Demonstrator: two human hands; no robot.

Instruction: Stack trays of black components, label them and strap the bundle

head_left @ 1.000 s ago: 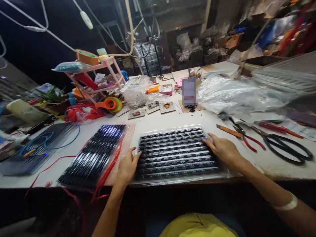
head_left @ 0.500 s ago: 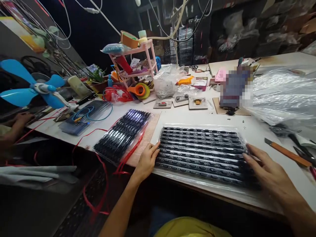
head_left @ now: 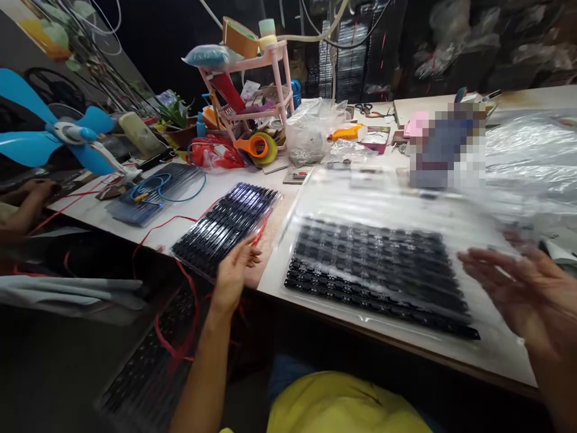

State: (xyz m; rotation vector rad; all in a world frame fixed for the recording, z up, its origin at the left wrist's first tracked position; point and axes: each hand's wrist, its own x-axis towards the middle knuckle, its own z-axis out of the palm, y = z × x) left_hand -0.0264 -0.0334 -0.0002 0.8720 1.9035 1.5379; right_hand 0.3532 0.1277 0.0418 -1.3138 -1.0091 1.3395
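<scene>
A clear plastic tray (head_left: 333, 313) filled with rows of black strip-shaped parts (head_left: 383, 270) lies in front of me. A transparent plastic cover (head_left: 360, 201), smeared by motion, hangs tilted over its back part. My right hand (head_left: 518, 282) is at the right side, fingers stretched toward the tray and blurred. Whether it grips the cover's edge cannot be made out. My left hand (head_left: 237, 267) is off the tray, fingers loosely bent and apart, with nothing visible in them. It hovers by the front right edge of a second filled tray (head_left: 225, 222) with red ribbon around it.
A blue fan (head_left: 72, 135) stands at the left, beside a coiled blue cable (head_left: 155, 186). Behind are a pink shelf (head_left: 256, 63), an orange tape roll (head_left: 256, 146) and plastic bags (head_left: 311, 132). Plastic sheeting (head_left: 536, 150) lies at right. Another person's hands (head_left: 38, 189) show at far left.
My left hand has let go of the front tray and moved left toward the second tray. The clear cover has risen off the black parts. My right hand has shifted right and up.
</scene>
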